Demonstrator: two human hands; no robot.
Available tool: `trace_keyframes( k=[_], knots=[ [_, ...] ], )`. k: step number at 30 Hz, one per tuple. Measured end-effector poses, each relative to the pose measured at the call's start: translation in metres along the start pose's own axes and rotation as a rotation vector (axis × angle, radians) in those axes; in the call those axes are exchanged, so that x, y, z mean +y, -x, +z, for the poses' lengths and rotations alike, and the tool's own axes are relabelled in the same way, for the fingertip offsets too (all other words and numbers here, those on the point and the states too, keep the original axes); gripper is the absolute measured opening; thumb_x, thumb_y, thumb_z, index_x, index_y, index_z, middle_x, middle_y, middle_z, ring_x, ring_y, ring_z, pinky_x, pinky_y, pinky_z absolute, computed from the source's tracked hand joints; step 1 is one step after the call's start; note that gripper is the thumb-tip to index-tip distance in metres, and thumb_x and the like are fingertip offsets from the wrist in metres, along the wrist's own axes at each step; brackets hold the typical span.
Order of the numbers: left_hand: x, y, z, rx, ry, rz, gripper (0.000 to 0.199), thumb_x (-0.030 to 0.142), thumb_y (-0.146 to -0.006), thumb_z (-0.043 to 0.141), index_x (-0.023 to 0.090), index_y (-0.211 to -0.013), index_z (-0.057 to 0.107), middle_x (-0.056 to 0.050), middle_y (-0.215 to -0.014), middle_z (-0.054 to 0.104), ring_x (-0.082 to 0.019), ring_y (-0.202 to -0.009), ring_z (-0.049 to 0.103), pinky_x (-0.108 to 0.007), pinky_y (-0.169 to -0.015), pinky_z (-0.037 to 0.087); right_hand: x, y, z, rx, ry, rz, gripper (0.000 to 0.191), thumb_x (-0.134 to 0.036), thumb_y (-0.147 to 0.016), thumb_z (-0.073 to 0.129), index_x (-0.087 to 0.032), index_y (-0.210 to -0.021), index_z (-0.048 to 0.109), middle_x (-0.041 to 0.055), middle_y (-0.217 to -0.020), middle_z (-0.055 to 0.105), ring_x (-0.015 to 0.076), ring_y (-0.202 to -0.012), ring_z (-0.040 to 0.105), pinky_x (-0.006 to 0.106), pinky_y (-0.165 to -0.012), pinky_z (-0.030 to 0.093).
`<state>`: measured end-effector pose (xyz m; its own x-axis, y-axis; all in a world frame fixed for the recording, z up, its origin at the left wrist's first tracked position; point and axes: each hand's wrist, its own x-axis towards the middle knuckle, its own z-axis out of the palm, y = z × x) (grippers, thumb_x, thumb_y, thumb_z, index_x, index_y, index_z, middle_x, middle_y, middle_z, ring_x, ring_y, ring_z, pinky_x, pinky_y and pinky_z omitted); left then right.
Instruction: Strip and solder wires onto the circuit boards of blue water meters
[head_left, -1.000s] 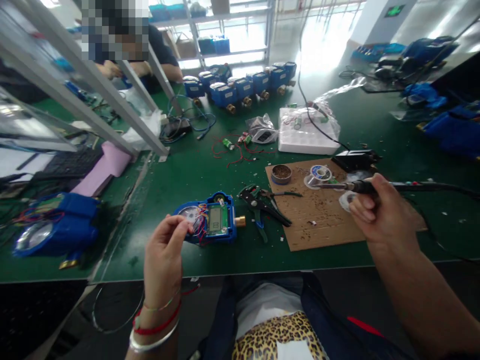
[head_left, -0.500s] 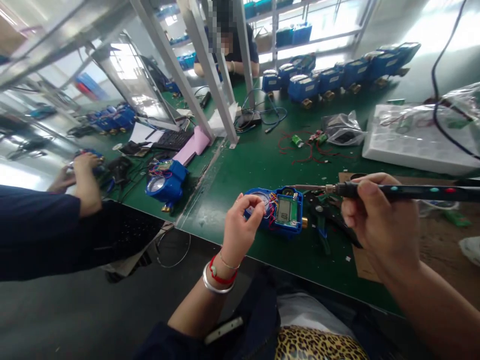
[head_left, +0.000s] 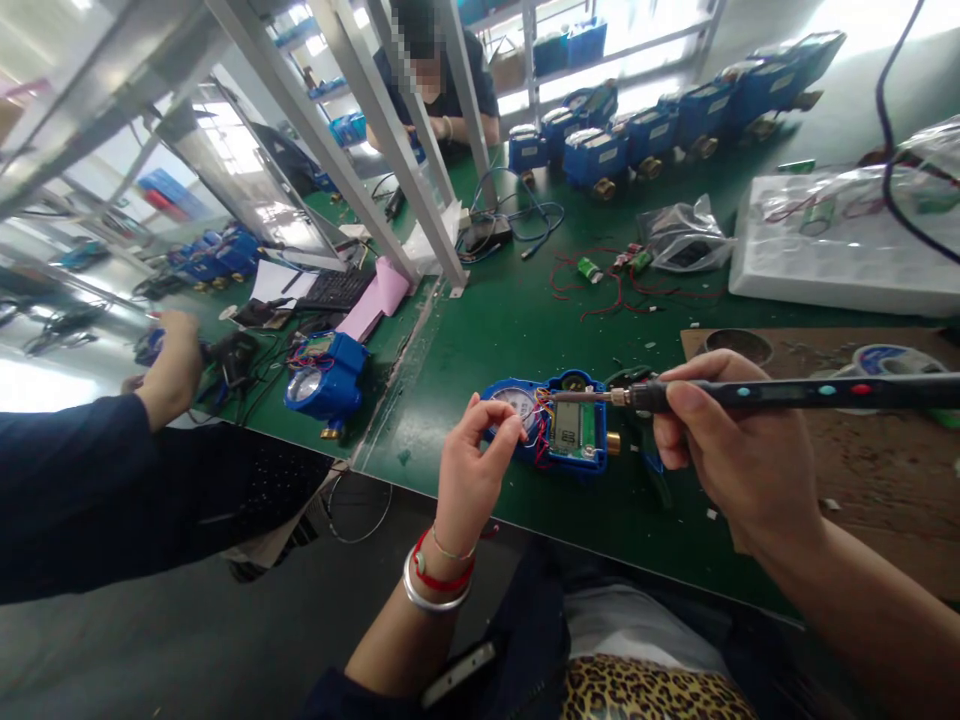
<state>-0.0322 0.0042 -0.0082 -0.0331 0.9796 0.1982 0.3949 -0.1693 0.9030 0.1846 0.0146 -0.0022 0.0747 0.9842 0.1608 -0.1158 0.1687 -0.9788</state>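
Gripping the soldering iron (head_left: 795, 392) in my right hand (head_left: 739, 455); left hand (head_left: 476, 455) sits by the wires (head_left: 541, 455), can't tell if it's pinching any. LCD (head_left: 568, 428) mid-frame's too small to read.

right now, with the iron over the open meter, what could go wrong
The tip of the iron, held in the right hand, is close to the thin wires and the screen of the meter: if hot, it might scorch them.

The left hand has bare fingertips beside those wires, so a slip of the iron could burn them.

A jerk of that hand might also tug a wire loose.
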Motion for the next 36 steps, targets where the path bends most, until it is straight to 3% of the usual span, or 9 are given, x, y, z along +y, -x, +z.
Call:
trace_keyframes(
  k=[36],
  knots=[
    [0.0024,-0.0008,-0.0017,-0.032,-0.008,-0.026,0.017,0.027,-0.089,0.054,0.021,-0.074,0.059,0.004,-0.071,0.061,-0.011,-0.070,0.056,-0.039,-0.119,0.018,-0.0073,0.0037,0.0025,-0.111,0.097,0.004,0.019,-0.035,-0.086,0.067,-0.021,-0.087,0.054,-0.0061,-0.054,0.057,0.0067,-0.039,0.053,0.016,-0.036,0.043]
  ],
)
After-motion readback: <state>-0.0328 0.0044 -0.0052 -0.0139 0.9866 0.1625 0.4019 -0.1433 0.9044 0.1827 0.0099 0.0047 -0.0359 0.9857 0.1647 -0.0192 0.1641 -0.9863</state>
